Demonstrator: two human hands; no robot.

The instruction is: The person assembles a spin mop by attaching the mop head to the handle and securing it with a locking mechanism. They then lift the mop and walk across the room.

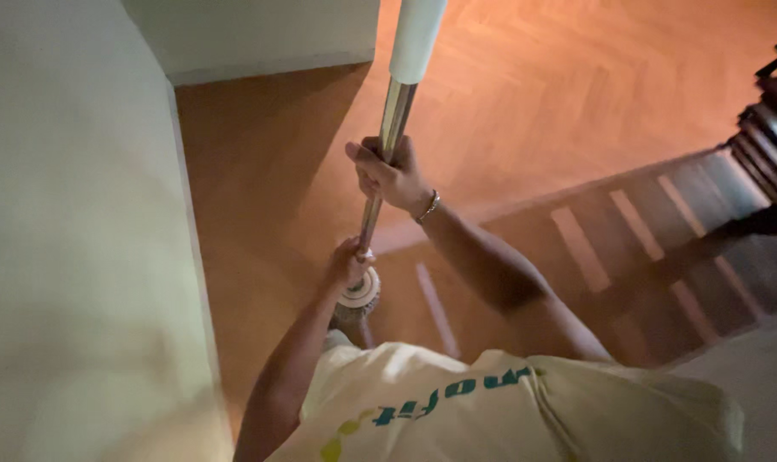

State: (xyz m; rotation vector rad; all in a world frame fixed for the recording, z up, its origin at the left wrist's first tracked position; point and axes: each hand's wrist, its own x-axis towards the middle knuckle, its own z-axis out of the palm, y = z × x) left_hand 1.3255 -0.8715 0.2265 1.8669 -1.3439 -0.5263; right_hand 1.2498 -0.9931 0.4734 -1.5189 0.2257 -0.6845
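Note:
A long mop pole runs from the top of the view down toward my body. It has a white grip (417, 38) at the top, a shiny metal shaft (394, 111), and a round white ribbed collar (359, 295) at the low end. My right hand (391, 177), with a bracelet on its wrist, is closed around the metal shaft midway. Lower down, my left hand (348, 263) grips the shaft just above the round collar. What lies below the collar is hidden by my pale yellow shirt (491, 411).
A white wall (72, 239) fills the left side, with another wall corner (260, 34) at the top. The wooden herringbone floor (559, 94) spreads ahead. Dark banister posts (769, 120) stand at the right, casting striped shadows (645, 239) across the floor.

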